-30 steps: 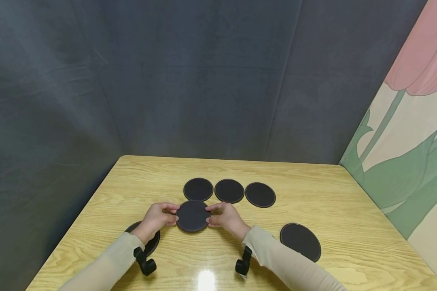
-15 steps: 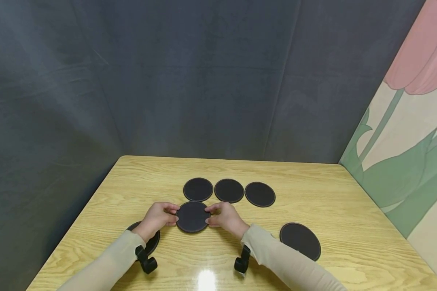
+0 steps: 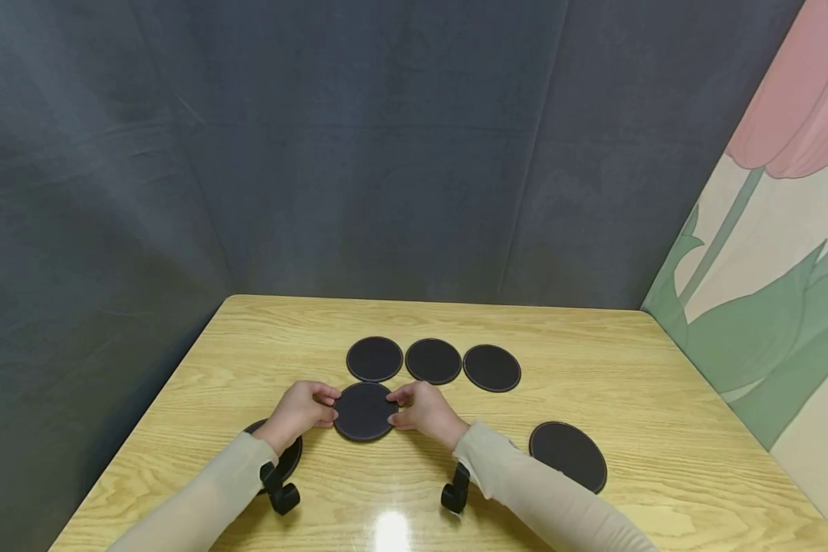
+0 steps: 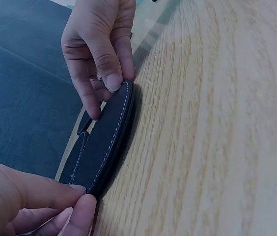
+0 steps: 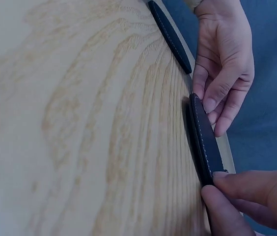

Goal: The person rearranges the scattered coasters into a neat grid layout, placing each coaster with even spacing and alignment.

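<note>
A round black coaster [image 3: 364, 414] with a stitched rim is held between my two hands near the middle of the table. My left hand [image 3: 297, 416] pinches its left edge between thumb and fingers. On the opposite edge, my right hand [image 3: 428, 414] has the same kind of pinch. Seen from the left wrist, the coaster [image 4: 104, 135] lies low and nearly flat over the wood, its rim looking thick; I cannot tell whether it is more than one layer. Three more coasters form a row just behind: left [image 3: 375, 359], middle [image 3: 433, 361] and right [image 3: 492, 368].
One black coaster [image 3: 291, 460] lies partly hidden under my left wrist. Another coaster [image 3: 568, 456] is to the right, partly behind my right sleeve. A dark cloth [image 3: 386, 192] rises behind the wooden table [image 3: 628, 368], and a flower-patterned panel [image 3: 752, 307] stands at right.
Both hands keep their pinch and have hardly moved. The held coaster has shifted very slightly nearer to me, away from the back row.
</note>
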### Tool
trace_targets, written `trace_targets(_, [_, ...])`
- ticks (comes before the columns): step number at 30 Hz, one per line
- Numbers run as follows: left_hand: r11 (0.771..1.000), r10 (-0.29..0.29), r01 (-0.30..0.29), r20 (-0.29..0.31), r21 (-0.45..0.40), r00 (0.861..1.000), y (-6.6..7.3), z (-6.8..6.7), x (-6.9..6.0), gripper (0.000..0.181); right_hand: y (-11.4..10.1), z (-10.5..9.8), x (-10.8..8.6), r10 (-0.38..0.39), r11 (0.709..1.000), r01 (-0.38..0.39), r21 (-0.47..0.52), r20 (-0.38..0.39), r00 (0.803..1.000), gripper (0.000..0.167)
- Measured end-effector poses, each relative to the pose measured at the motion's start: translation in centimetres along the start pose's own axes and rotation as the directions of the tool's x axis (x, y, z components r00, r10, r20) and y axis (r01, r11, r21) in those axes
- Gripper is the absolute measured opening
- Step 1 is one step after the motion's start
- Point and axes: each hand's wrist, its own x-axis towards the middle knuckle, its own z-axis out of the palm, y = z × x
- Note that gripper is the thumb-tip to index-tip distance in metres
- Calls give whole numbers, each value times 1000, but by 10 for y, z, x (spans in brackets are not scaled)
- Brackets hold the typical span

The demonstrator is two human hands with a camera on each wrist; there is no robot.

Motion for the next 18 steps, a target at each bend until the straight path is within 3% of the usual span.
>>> trace_targets(4, [1000,1,-1,7,14,1000,1,0,0,35,-1,1,1,10,999,-10,43,7,1000,35])
trace_targets(18, [998,-15,15,4,58,1000,7,1,-1,33,1,0,8,16,1000,-16,19,21,1000,32])
